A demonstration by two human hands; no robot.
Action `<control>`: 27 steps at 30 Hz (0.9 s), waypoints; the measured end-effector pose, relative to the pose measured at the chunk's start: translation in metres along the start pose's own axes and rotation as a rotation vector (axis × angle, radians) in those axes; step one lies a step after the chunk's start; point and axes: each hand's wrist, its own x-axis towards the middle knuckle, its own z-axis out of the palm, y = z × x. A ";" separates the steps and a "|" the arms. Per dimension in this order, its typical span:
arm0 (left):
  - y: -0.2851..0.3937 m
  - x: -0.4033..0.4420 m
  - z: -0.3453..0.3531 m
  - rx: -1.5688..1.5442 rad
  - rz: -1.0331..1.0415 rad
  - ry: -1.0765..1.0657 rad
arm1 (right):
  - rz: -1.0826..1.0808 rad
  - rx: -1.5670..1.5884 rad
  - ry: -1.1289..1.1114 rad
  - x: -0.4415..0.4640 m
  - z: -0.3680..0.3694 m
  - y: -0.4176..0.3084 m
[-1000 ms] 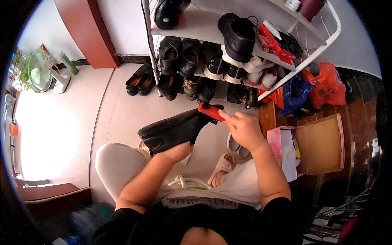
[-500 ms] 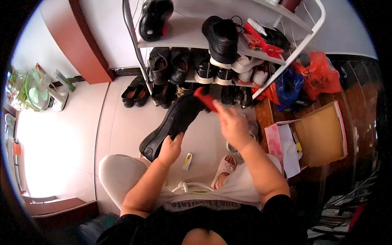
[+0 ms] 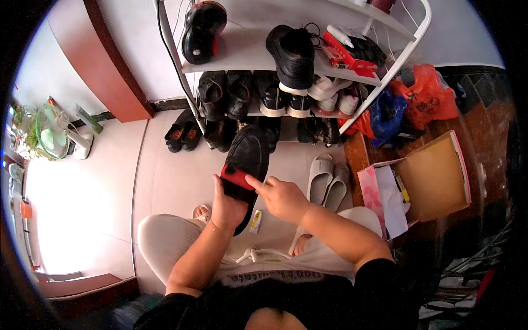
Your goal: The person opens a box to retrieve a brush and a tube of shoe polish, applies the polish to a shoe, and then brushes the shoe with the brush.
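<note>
A black shoe (image 3: pixel 248 151) is held up in front of me, its toe pointing toward the rack. My left hand (image 3: pixel 227 208) grips it near the heel, thumb raised along its left side. In my right hand (image 3: pixel 281 198) is a red brush (image 3: pixel 237 179), whose dark bristles lie against the shoe around its opening. The index finger stretches along the brush. A small white and yellow tube (image 3: pixel 256 221) lies on the floor just right of the shoe's heel.
A white rack (image 3: pixel 242 52) with several shoes stands ahead. Grey slippers (image 3: pixel 320 179) are on the floor at right, beside an open cardboard box (image 3: pixel 434 184). Plastic bags (image 3: pixel 426 99) lie behind the box. A fan (image 3: pixel 52 132) stands at far left.
The shoe has turned more upright, with its toe now toward the rack and its upper showing. The brush has moved from the toe end back and down to the opening.
</note>
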 end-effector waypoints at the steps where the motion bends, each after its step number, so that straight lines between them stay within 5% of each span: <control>1: 0.002 0.002 -0.001 0.007 0.000 -0.003 | 0.024 -0.125 0.027 0.002 -0.005 0.004; 8: -0.008 -0.009 0.009 0.106 -0.081 0.103 | 0.133 -0.231 0.426 0.023 -0.050 0.042; 11: -0.007 -0.010 0.002 0.092 -0.111 0.123 | 0.106 -0.256 0.354 0.018 -0.045 0.029; 13: -0.006 -0.009 -0.001 0.541 0.013 0.012 | 0.127 -0.304 0.182 0.007 -0.033 0.022; 15: -0.001 -0.003 -0.020 0.584 0.071 0.100 | 0.035 -0.253 0.110 -0.004 -0.018 0.010; 20: -0.004 -0.011 -0.012 0.739 0.125 0.185 | 0.066 -0.414 0.301 0.012 -0.037 0.022; 25: -0.014 -0.017 0.016 0.199 -0.057 0.190 | 0.154 -0.455 0.307 0.017 -0.034 0.027; 26: -0.011 -0.017 0.004 0.619 0.001 0.106 | 0.152 -0.442 0.242 0.012 -0.030 0.025; 27: -0.008 -0.014 0.002 0.617 0.009 0.105 | 0.143 -0.433 0.177 0.006 -0.026 0.023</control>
